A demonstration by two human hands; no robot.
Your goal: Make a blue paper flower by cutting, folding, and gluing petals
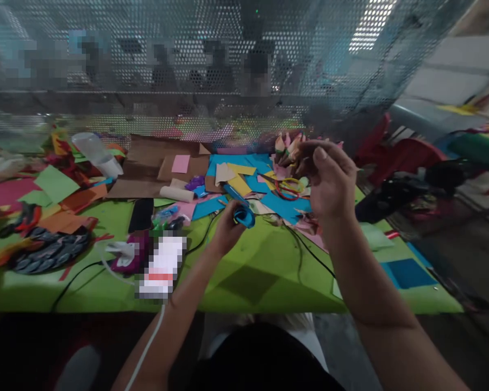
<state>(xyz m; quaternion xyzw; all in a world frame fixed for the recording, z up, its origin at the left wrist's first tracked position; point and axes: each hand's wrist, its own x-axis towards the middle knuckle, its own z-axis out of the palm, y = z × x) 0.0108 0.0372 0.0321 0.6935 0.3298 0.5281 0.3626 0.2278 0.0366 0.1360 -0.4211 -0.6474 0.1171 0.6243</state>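
Note:
My left hand [229, 227] is closed around a rolled piece of blue paper [245, 215], its open end turned toward me above the green table. Raised over the right side of the table, my right hand [332, 176] has loosely bent fingers with nothing visible in them; its far fingers are dim and blurred. Just behind it, to the left, stand pink paper flowers [285, 144]. Below those lie a red ring-shaped item [288, 191] and yellow paper strips [240, 179]. Sheets of blue paper [285, 206] spread between the hands.
A lit phone [163, 269] with a white cable lies near my left forearm, and a dark phone [141, 215] sits behind it. Brown cardboard [142, 163] rests at the back against a perforated metal screen [179, 103]. A black cable [312, 252] crosses the green tabletop [264, 266].

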